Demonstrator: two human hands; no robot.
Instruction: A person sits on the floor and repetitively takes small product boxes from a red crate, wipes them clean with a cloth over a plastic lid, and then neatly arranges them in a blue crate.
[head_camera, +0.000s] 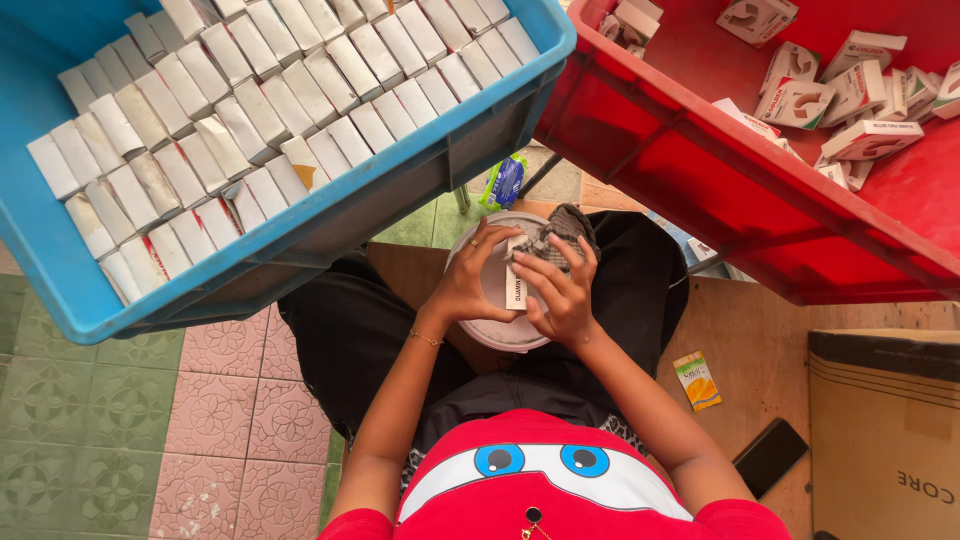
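Starting on the far left, a blue crate (60, 290) is sitting tilted over patterned floor tiles (120, 420), and it's packed tight with rows of small white boxes (230, 110) standing on end. Moving toward the middle, the person is sitting with black trousers (340, 330) and a red shirt (560, 500), working right over their lap. The left hand (462, 288) is curling around the left edge of a small white box (514, 280), fingers closed on it, with a thin bracelet (428, 339) hanging at the wrist. The right hand (562, 290) is gripping the same box from the other side, and its fingers are also pressing on a grey cloth (562, 232) bunched at the top of the box. Both hands are hovering over a round white lid or bucket (510, 335) between the knees. Further right, a red crate (720, 190) is holding loose white-and-red boxes (860, 85) scattered around. Down on the wooden floor an orange sachet (697, 380) and a black phone (770, 456) are lying near a cardboard carton (885, 430).
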